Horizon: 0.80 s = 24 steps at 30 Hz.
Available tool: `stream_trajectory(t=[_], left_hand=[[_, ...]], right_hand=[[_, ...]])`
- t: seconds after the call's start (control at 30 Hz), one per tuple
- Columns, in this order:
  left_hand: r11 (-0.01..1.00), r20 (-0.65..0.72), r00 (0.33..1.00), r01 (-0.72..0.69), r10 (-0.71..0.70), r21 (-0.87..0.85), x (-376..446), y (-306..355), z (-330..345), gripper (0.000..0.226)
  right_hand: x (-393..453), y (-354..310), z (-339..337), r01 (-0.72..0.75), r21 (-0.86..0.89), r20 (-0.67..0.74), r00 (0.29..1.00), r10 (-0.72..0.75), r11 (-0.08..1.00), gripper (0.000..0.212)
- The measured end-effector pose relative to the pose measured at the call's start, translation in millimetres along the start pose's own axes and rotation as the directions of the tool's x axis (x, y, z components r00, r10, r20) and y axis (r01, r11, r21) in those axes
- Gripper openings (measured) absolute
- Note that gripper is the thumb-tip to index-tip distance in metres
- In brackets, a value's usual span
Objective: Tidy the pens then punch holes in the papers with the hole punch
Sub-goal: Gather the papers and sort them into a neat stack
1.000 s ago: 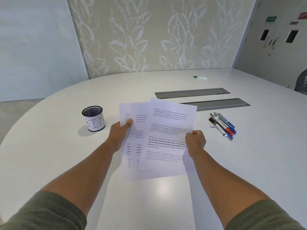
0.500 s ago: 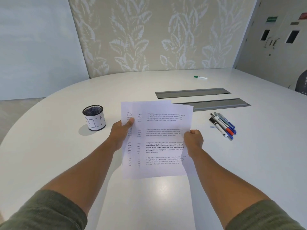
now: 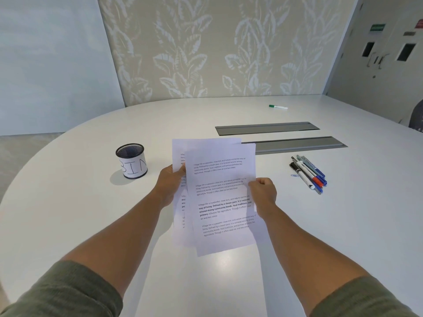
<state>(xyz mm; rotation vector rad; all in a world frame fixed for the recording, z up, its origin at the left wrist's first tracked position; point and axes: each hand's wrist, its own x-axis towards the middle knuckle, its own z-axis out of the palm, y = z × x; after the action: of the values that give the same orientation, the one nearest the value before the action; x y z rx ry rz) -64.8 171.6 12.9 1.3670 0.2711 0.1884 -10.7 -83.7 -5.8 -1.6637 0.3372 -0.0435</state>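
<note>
A white rounded table (image 3: 68, 225) carries a mesh cup (image 3: 131, 164) marked "BIN" at left, a pen cluster (image 3: 307, 173) with a paper clip (image 3: 294, 175) just beside it at right, two grey panels (image 3: 281, 137) set flush mid-surface, and a green marker (image 3: 278, 107) at the far side.

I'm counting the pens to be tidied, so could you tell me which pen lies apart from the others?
The green-capped marker, alone at the far side of the table beyond the grey panels. The other pens lie bunched together at the right.
</note>
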Motion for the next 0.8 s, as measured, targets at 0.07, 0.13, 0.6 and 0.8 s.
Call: stream_trajectory(t=[0.07, 0.13, 0.6, 0.8], left_hand=[[1.0, 0.004, 1.0, -0.002, 0.002, -0.02, -1.7, 0.8, 2.3, 0.024], [0.999, 0.009, 1.0, -0.004, 0.004, -0.041, -3.7, 2.3, 4.9, 0.026], [0.994, 0.061, 0.994, 0.098, -0.095, -0.048, -8.9, 11.4, 21.0, 0.077], [0.991, 0.078, 0.997, -0.037, 0.027, 0.125, -6.9, 8.3, 27.5, 0.032]], right_hand=[[-0.6, 0.1, 0.0, -0.007, 0.016, -0.003, 1.0, 0.007, 1.0, 0.015], [-0.9, -0.5, 0.1, -0.006, 0.029, -0.008, 1.0, 0.007, 1.0, 0.015], [-4.5, -6.8, 9.4, 0.031, 0.075, 0.03, 0.999, -0.033, 0.997, 0.012], [-8.2, -21.4, 11.6, 0.019, 0.125, 0.152, 0.988, -0.038, 0.992, 0.037]])
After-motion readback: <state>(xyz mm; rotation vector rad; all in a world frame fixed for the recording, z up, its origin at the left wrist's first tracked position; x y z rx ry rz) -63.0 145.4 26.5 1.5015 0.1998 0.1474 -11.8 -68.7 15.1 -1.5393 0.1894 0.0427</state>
